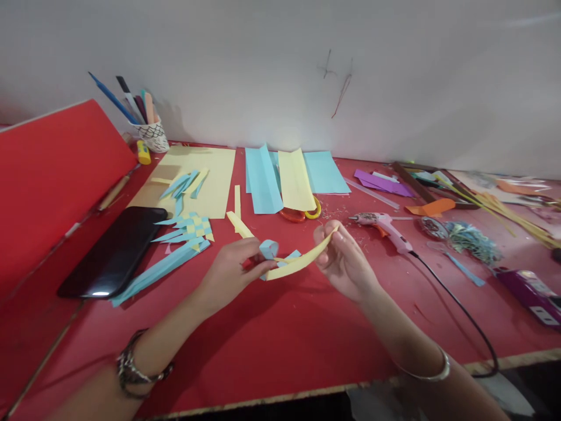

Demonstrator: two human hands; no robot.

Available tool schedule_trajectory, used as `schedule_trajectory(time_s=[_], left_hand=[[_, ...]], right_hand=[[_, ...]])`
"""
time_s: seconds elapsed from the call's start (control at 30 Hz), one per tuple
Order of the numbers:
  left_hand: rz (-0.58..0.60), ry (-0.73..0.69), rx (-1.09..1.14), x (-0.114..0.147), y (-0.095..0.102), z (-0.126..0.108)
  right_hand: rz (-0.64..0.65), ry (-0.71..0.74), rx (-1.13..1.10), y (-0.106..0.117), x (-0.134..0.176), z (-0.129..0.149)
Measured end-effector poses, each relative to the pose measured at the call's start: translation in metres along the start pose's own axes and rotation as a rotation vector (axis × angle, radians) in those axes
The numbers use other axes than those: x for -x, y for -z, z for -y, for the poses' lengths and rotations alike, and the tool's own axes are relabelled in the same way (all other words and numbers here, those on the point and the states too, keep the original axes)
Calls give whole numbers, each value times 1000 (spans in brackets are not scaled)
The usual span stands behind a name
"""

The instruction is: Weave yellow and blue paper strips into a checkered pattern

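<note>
A long yellow strip [302, 263] spans the gap between the two hands, above the red bench [280, 351]. Its long axis runs mostly crosswise, from a lower end by the left hand [232, 266] up to a higher, farther end at the right hand [346, 263], with a shallow sag between. Each hand is at one end, so neither is clearly nearer to the strip as a whole; the curled blue paper [269, 249] at its left end, however, sits right beside the left fingers and well apart from the right ones.

The left hand reaches in from the lower left, back of the hand upward, thumb and fingers closed on the blue paper where it meets the strip; exactly where the thumb presses is hidden. The right hand comes from the lower right, raised and turned partly palm-inward, pinching the strip's far tip between thumb and fingers. The hands stand apart, joined only by the paper.

Beyond the left hand lie a woven blue-and-yellow piece [193, 227] and a black phone [118, 251]. Past the right hand rests a pink glue gun [383, 227], its nozzle pointing left; scissors [318, 207] lie partly under folded sheets [297, 178].
</note>
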State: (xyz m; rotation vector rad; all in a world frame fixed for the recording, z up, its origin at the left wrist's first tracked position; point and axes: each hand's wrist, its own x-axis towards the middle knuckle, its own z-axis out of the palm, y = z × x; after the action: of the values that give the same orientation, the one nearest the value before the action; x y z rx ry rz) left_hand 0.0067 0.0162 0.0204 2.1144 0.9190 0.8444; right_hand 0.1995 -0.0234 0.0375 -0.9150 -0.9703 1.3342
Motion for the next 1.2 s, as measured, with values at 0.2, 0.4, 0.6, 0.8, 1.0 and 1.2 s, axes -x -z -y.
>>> schedule_trajectory(time_s=[0.2,0.4,0.6,0.8,1.0,1.2], left_hand=[[-66,-5,-22,0,2,-2],[-23,-44,48,2,3,-3],[77,-53,121,3,2,-5],[84,-94,227,3,1,-3],[113,-120,261,3,1,-5],[144,-120,248,3,0,-4]], right_hand=[[211,188,402,3,0,-10],[330,214,963,-6,4,-12],[428,97,998,-9,5,-13],[373,158,941,-10,6,-15],[402,228,995,-7,7,-14],[500,219,954,-8,6,-15]])
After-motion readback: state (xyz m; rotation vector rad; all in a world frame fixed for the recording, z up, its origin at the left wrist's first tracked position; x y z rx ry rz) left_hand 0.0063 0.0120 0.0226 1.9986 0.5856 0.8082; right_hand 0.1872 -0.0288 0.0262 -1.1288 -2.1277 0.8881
